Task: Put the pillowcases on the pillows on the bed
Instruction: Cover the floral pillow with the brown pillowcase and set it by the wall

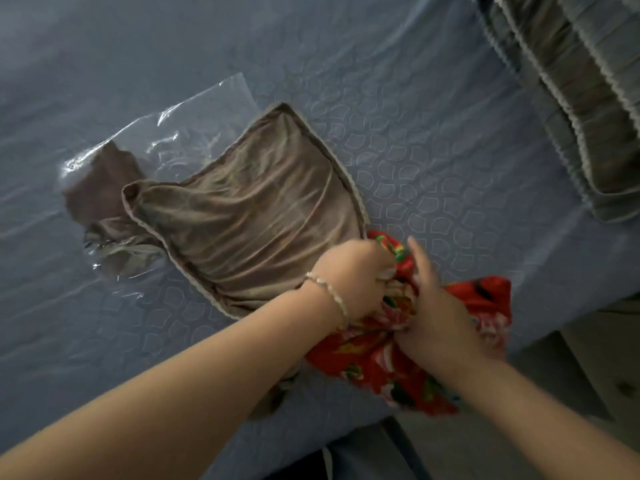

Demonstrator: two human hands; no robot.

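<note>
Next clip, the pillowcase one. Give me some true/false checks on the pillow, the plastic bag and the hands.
1. The red floral pillow is fully inside the brown pillowcase. False: most of it is still outside the opening.
2. A bead bracelet sits at the wrist of the left hand. True.
3. The clear plastic bag is empty. False: a brown cloth shows inside it.
4. Folded bedding with ruffled trim lies on the bed at top right. True.
5. The right hand lies flat on the sheet. False: it holds the red floral pillow.
</note>
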